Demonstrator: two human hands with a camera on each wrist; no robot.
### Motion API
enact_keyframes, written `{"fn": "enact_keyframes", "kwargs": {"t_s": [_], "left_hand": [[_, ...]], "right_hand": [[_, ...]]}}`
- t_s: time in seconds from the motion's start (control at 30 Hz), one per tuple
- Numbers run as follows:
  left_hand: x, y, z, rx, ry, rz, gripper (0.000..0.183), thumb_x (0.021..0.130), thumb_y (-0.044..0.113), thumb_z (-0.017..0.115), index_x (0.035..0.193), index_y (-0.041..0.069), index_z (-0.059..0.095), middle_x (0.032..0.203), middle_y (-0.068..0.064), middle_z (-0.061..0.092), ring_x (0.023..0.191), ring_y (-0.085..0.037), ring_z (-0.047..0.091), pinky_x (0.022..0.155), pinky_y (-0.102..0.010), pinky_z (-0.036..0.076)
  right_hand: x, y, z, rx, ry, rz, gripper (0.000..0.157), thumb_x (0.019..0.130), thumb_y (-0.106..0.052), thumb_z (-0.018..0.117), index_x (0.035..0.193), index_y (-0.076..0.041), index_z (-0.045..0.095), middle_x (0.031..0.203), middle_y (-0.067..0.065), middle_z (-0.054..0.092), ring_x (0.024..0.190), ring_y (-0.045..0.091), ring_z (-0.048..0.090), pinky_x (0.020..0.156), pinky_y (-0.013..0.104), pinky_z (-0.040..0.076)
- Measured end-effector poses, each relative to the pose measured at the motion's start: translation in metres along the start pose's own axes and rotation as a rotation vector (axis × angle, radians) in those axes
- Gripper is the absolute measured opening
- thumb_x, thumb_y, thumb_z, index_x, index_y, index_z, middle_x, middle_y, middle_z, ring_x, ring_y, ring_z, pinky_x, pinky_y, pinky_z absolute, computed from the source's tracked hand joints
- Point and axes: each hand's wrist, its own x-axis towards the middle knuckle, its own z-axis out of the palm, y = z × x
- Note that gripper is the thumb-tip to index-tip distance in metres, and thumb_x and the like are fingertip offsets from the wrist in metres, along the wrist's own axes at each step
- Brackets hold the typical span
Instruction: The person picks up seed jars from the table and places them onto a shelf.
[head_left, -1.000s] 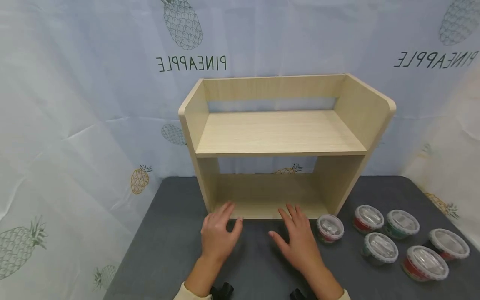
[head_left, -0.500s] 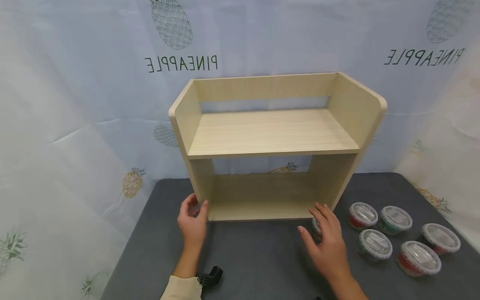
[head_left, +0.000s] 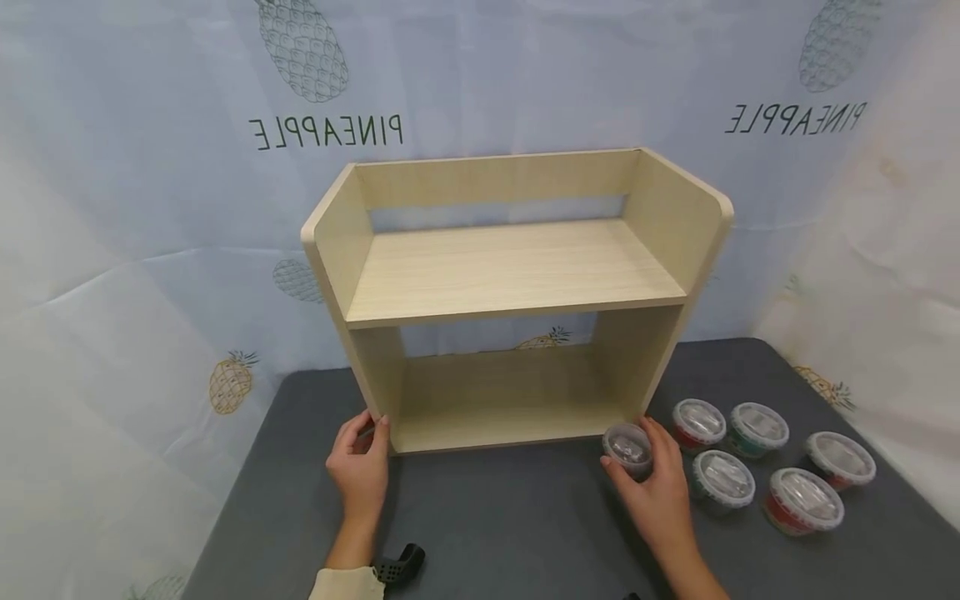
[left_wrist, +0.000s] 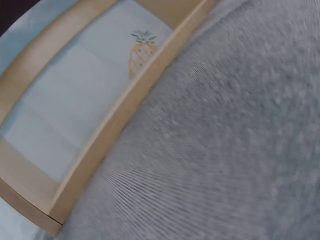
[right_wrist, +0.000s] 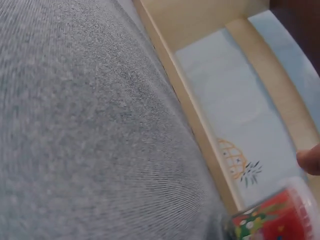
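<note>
A two-tier light wooden shelf (head_left: pixel 517 279) stands on the dark grey table. At its lower left front corner my left hand (head_left: pixel 360 471) grips the side panel, thumb at the front edge and fingers on the outer side. My right hand (head_left: pixel 660 492) holds a small round plastic tub (head_left: pixel 628 448) with a clear lid, thumb on its near left side and fingers along its right. The tub is close in front of the shelf's lower right corner. In the right wrist view this tub (right_wrist: pixel 275 217) shows a red printed side, beside one fingertip (right_wrist: pixel 310 159).
Several more lidded tubs, with red or green sides, stand to the right, among them a red one (head_left: pixel 804 502) and a green one (head_left: pixel 757 429). Behind the shelf hangs a pale pineapple-print cloth (head_left: pixel 487 67). The dark tabletop (head_left: pixel 495 525) extends in front.
My left hand has moved left from the shelf's front to its left corner. The right hand has moved right and taken hold of the nearest tub. The head view has shifted right.
</note>
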Motion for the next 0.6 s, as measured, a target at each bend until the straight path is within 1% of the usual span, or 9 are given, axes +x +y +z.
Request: {"fn": "enact_keyframes", "kwargs": {"t_s": [0.03,0.07,0.13,0.2,0.27,0.4,0.5,0.57,0.6], "left_hand": [[-0.001,0.0,0.0,0.024,-0.002,0.005,0.023,0.082,-0.009,0.073,0.104,-0.013,0.07,0.097,-0.024,0.067,0.091,-0.003,0.065,0.074,-0.013,0.055],[-0.001,-0.001,0.0,0.035,-0.004,0.004,0.023,0.082,-0.009,0.074,0.104,-0.013,0.07,0.098,-0.024,0.067,0.091,-0.003,0.065,0.073,-0.013,0.055],[-0.002,-0.003,0.001,0.04,0.001,0.005,0.022,0.081,-0.009,0.074,0.103,-0.012,0.071,0.097,-0.025,0.067,0.09,-0.003,0.065,0.072,-0.014,0.055],[-0.002,-0.008,0.002,0.038,0.014,0.01,0.02,0.08,-0.01,0.073,0.101,-0.011,0.071,0.096,-0.025,0.067,0.09,-0.004,0.065,0.071,-0.013,0.055],[-0.003,-0.016,0.002,0.035,0.031,0.01,0.02,0.08,-0.012,0.073,0.099,-0.01,0.072,0.094,-0.024,0.067,0.088,-0.003,0.064,0.07,-0.012,0.054],[-0.003,-0.033,0.001,0.04,0.049,0.018,0.019,0.079,-0.011,0.074,0.098,-0.007,0.074,0.092,-0.021,0.068,0.088,0.0,0.064,0.069,-0.011,0.054],[-0.003,-0.038,0.001,0.032,0.049,0.03,0.018,0.08,-0.008,0.076,0.098,-0.004,0.075,0.091,-0.018,0.068,0.088,-0.001,0.064,0.07,-0.011,0.054],[-0.003,-0.038,0.0,0.027,0.041,0.03,0.017,0.081,-0.005,0.076,0.098,-0.003,0.075,0.092,-0.017,0.068,0.089,-0.002,0.065,0.071,-0.012,0.054],[-0.004,-0.038,0.0,0.025,0.039,0.031,0.017,0.081,-0.004,0.076,0.098,-0.004,0.075,0.092,-0.015,0.068,0.089,-0.003,0.065,0.071,-0.013,0.055]], "right_hand": [[0.0,0.002,0.001,0.001,-0.003,0.033,0.079,0.073,-0.011,0.086,0.141,0.001,0.047,0.142,0.022,0.046,0.127,0.039,0.046,0.095,0.049,0.04],[0.0,0.003,0.001,0.009,-0.012,0.072,0.081,0.074,-0.012,0.086,0.143,0.001,0.045,0.142,0.023,0.045,0.127,0.039,0.047,0.096,0.041,0.042],[0.001,0.007,0.001,0.051,-0.04,0.165,0.084,0.077,-0.015,0.085,0.146,0.001,0.04,0.144,0.025,0.044,0.129,0.039,0.047,0.095,0.022,0.043],[0.002,0.01,0.001,0.108,-0.075,0.264,0.087,0.08,-0.019,0.083,0.149,0.001,0.035,0.146,0.027,0.043,0.132,0.039,0.046,0.086,0.003,0.04],[0.002,0.013,0.002,0.163,-0.108,0.342,0.089,0.082,-0.023,0.082,0.152,0.0,0.031,0.148,0.028,0.042,0.135,0.038,0.045,0.08,-0.007,0.033],[0.002,0.016,0.002,0.206,-0.136,0.41,0.09,0.083,-0.026,0.081,0.153,-0.003,0.03,0.149,0.027,0.042,0.135,0.03,0.045,0.078,-0.006,0.036],[0.002,0.017,0.003,0.212,-0.124,0.413,0.086,0.083,-0.025,0.081,0.152,-0.004,0.033,0.147,0.025,0.046,0.124,0.001,0.052,0.079,-0.005,0.038],[0.002,0.016,0.004,0.218,-0.11,0.4,0.083,0.083,-0.022,0.081,0.15,-0.004,0.036,0.144,0.024,0.049,0.11,-0.016,0.05,0.079,-0.004,0.039],[0.003,0.015,0.005,0.226,-0.102,0.391,0.08,0.083,-0.02,0.081,0.149,-0.005,0.038,0.142,0.023,0.051,0.104,-0.021,0.048,0.079,-0.003,0.04]]}}
